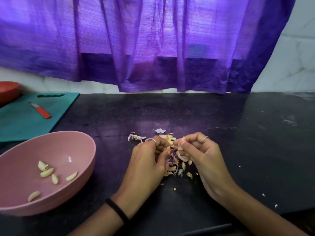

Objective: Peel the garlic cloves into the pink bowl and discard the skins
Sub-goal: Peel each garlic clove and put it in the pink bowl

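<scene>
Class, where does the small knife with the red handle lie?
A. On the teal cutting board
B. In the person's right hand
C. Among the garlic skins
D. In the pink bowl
A: the knife lies on the teal cutting board, left of both hands.

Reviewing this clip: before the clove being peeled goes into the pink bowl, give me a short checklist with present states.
1. Clove held by both hands, left hand, right hand: ok.
2. Clove fully bare: cannot tell, fingers hide it.
3. Pink bowl within reach at left: ok.
4. Bowl holds only peeled cloves, no skins: ok.
5. Skins discarded: not ok, scattered on the counter.
</scene>
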A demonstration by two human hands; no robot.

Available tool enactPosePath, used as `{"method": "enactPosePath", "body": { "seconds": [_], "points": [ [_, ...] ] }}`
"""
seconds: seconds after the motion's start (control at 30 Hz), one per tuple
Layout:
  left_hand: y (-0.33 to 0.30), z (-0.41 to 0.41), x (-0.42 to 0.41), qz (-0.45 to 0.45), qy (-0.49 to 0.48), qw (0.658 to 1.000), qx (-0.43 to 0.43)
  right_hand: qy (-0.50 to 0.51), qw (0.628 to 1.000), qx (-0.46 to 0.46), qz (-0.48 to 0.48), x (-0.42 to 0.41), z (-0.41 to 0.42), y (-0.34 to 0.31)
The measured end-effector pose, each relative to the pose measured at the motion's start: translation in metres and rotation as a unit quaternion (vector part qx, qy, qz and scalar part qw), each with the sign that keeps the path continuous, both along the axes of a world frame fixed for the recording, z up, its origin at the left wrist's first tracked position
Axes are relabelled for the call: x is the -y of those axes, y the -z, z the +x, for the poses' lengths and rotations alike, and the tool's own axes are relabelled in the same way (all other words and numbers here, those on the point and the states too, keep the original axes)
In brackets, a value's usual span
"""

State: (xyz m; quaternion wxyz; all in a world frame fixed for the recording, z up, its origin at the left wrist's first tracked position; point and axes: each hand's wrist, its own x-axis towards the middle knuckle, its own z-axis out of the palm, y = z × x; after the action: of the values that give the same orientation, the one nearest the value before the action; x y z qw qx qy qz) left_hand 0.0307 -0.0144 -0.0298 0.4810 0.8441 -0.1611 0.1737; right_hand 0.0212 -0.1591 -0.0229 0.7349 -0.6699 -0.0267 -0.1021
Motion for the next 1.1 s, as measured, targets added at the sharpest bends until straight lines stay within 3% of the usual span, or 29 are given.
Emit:
{"method": "enactPosePath", "body": {
  "seconds": [0.13, 0.4, 0.57, 0.73, 0.9, 1.1],
  "points": [
    [0.003, 0.004, -0.008, 0.102, -0.04, 0.992, 0.061, 0.0, 0.996, -0.015, -0.088, 0.015, 0.003, -0.009],
    [0.005, 0.008, -0.017, 0.093, -0.085, 0.991, 0.051, -0.077, 0.945, -0.047, -0.316, 0.046, 0.007, -0.037],
    [0.01, 0.009, -0.02, 0.11, -0.069, 0.991, 0.034, -0.122, 0.939, -0.086, -0.31, 0.053, 0.005, -0.044],
    [0.012, 0.01, -0.022, 0.123, -0.08, 0.988, 0.036, -0.115, 0.913, -0.101, -0.377, 0.051, 0.006, -0.035],
    [0.011, 0.009, -0.024, 0.102, -0.089, 0.989, 0.057, -0.09, 0.895, -0.067, -0.431, 0.048, 0.005, -0.036],
    [0.004, 0.001, -0.021, 0.077, -0.1, 0.991, 0.046, -0.041, 0.884, 0.04, -0.463, 0.048, 0.007, -0.037]
  ]
}}
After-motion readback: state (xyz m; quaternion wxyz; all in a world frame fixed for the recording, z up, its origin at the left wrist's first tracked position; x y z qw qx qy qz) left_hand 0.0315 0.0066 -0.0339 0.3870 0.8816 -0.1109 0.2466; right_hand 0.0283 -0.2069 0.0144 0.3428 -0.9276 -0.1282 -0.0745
